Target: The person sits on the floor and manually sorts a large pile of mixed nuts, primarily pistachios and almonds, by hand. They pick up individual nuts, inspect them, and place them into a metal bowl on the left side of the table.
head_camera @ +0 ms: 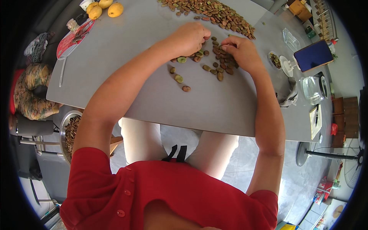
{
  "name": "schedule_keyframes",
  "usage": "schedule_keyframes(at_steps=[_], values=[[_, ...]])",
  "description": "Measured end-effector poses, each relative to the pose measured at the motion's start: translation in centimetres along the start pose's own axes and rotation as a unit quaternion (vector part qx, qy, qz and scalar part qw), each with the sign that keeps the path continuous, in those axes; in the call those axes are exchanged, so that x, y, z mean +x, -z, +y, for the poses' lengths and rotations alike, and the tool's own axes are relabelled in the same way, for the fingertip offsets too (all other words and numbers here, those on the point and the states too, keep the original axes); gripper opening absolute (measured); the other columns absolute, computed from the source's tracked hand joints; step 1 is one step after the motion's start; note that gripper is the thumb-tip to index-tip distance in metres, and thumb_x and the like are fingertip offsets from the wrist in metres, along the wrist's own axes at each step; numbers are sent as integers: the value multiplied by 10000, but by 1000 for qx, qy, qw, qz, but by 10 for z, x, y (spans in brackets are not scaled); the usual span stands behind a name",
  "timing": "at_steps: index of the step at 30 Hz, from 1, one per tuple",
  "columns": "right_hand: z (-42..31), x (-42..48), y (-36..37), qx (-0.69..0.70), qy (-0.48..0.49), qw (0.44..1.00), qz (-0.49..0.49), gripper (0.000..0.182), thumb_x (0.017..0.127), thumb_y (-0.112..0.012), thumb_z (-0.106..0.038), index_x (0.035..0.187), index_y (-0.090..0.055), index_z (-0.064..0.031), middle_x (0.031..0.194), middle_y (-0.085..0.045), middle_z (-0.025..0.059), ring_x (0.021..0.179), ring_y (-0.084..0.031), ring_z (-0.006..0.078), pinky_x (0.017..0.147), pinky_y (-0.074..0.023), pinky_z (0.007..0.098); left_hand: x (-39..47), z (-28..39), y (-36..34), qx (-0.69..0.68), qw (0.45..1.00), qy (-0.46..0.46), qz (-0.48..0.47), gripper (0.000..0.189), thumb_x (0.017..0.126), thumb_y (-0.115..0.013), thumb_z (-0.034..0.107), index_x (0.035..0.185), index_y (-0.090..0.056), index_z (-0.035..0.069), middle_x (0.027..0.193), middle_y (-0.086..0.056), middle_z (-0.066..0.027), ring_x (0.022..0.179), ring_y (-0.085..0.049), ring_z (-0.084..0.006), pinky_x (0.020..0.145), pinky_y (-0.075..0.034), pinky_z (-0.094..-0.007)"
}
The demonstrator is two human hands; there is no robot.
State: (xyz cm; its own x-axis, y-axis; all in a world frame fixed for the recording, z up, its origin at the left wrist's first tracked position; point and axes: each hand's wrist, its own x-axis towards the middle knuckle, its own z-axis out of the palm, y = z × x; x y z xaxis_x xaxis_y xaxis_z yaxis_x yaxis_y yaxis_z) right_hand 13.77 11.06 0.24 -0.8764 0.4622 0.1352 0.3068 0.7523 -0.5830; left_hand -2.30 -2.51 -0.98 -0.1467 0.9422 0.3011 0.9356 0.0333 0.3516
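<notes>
My left hand (191,38) rests over a small group of broad beans (197,59) on the grey table (184,109), with its fingers curled down. Whether a bean is between those fingertips is hidden. Across a narrow gap, my right hand (243,53) hovers at a second, browner group of beans (222,59). Its thumb and forefinger come close together there, and I cannot tell if they pinch a bean. Several loose beans (178,78), green and brown, lie nearer to me. Beyond both hands spreads a large heap of beans (212,13).
Yellow fruits (115,10) and a red hand fan (72,43) lie at the left. On the right stand a small bowl of beans (275,60), a phone (314,56) on a stand, a glass jar (312,89) and a notepad (314,129). A metal bowl (62,129) holds beans below the table's left.
</notes>
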Motion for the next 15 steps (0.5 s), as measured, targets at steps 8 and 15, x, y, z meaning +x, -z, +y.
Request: schedule_keyframes(at_steps=[8,15], values=[[-8,0,-1,-52,13,999,0,159,785,-652,-185,842,-621,-39,768,-644,112,733,-612,257,675,-462,371,-5,4,1,-12,998,-40,54,55,710,-589,-39,741,-571,2,734,-592,-150,739,-573,-322,628,-455,-419],[3,-2,0,13,24,998,49,131,787,-631,-140,808,-578,-22,686,-599,74,635,-561,178,587,-445,320,-6,13,4,-19,1000,-9,4,53,753,-612,8,749,-559,4,739,-572,-142,756,-568,-314,634,-445,-427]])
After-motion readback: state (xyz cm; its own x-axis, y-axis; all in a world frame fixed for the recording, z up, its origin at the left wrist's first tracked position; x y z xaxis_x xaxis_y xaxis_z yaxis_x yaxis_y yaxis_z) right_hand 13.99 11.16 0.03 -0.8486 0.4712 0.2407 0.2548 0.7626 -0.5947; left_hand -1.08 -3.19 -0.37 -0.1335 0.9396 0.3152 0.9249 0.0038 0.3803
